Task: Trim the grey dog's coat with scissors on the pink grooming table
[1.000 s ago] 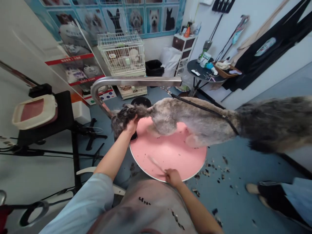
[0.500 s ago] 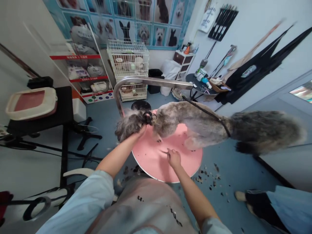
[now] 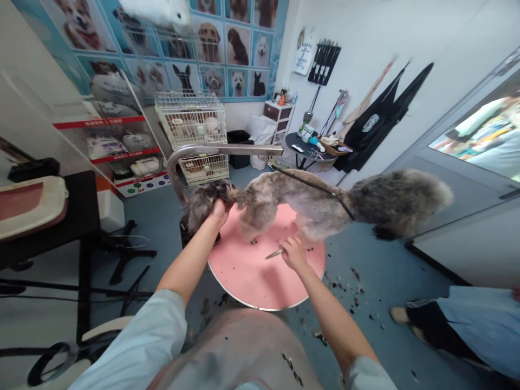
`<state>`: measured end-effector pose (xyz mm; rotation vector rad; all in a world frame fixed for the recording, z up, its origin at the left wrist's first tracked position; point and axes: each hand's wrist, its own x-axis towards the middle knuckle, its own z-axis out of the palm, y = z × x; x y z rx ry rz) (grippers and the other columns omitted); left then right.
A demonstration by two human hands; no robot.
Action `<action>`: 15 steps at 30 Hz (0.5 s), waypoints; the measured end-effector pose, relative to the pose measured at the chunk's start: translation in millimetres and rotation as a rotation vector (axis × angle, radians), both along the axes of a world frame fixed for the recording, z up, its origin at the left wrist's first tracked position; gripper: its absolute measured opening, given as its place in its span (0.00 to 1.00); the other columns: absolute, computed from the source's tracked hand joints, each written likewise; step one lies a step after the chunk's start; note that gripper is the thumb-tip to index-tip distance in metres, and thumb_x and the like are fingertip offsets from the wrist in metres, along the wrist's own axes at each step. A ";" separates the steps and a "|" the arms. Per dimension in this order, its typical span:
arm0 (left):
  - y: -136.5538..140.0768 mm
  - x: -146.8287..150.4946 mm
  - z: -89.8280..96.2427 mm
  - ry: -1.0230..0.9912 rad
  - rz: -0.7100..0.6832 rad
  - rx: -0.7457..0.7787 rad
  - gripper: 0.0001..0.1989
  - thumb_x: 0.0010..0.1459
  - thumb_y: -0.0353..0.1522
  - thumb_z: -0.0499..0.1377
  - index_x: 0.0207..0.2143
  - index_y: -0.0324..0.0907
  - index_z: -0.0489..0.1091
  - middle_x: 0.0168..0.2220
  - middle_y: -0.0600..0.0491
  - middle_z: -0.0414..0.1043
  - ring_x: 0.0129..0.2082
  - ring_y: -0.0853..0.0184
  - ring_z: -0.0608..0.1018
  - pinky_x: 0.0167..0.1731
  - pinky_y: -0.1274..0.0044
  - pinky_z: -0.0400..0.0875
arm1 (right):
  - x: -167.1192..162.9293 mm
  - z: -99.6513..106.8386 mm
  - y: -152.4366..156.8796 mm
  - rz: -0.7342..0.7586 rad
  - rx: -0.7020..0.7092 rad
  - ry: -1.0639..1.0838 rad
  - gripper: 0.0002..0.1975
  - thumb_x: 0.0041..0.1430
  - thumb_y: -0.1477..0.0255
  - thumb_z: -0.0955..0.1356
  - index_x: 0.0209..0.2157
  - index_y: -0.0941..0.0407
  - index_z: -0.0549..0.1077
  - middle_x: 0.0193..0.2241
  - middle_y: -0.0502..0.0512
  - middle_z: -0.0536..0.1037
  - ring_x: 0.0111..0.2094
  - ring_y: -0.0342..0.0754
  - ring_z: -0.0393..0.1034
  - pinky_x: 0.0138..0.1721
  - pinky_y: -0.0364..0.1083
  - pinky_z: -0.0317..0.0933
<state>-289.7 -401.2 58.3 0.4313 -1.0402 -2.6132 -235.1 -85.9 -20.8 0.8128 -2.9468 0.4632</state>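
One dog (image 3: 280,189) stands on the pink round table (image 3: 264,279), its long axis running left to right across the person's view, with the shaggy right end reaching out past the rim. Its shaggy left end is gripped by the left hand (image 3: 221,211), whose fingers are partly hidden in fur. Closed round the handles of a pair of scissors (image 3: 274,253), the right hand (image 3: 293,252) is on the person's side of the body, blades pointing left and slightly toward the person.
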 end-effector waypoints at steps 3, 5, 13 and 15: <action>-4.4 -12.0 3.0 0.006 0.001 -0.015 0.16 0.64 0.33 0.47 0.45 0.39 0.73 0.33 0.50 0.76 0.34 0.66 0.76 0.40 0.75 0.69 | -24.9 16.3 1.7 -0.168 -0.060 0.059 0.21 0.55 0.81 0.59 0.49 0.58 0.73 0.40 0.60 0.72 0.44 0.53 0.63 0.48 0.47 0.53; -7.3 -17.9 2.7 0.032 -0.002 0.005 0.17 0.64 0.33 0.46 0.43 0.38 0.73 0.34 0.49 0.76 0.37 0.65 0.76 0.43 0.74 0.68 | -27.7 17.3 -2.6 -0.089 -0.029 0.018 0.19 0.55 0.80 0.60 0.44 0.58 0.75 0.39 0.59 0.73 0.43 0.52 0.64 0.48 0.47 0.53; -7.9 -34.9 -43.9 -0.181 -0.049 0.239 0.15 0.59 0.32 0.45 0.38 0.41 0.70 0.33 0.48 0.73 0.34 0.65 0.76 0.38 0.72 0.71 | 105.6 -91.1 10.5 -0.056 -0.143 -0.379 0.11 0.55 0.75 0.59 0.28 0.55 0.72 0.29 0.55 0.75 0.33 0.48 0.68 0.37 0.43 0.58; 2.1 -50.6 -61.4 -0.308 -0.253 0.234 0.18 0.60 0.36 0.42 0.36 0.39 0.69 0.31 0.44 0.72 0.34 0.62 0.77 0.36 0.69 0.72 | 140.8 -121.8 29.8 -0.211 -0.254 -0.440 0.10 0.52 0.74 0.59 0.27 0.53 0.71 0.29 0.55 0.75 0.33 0.50 0.70 0.36 0.45 0.60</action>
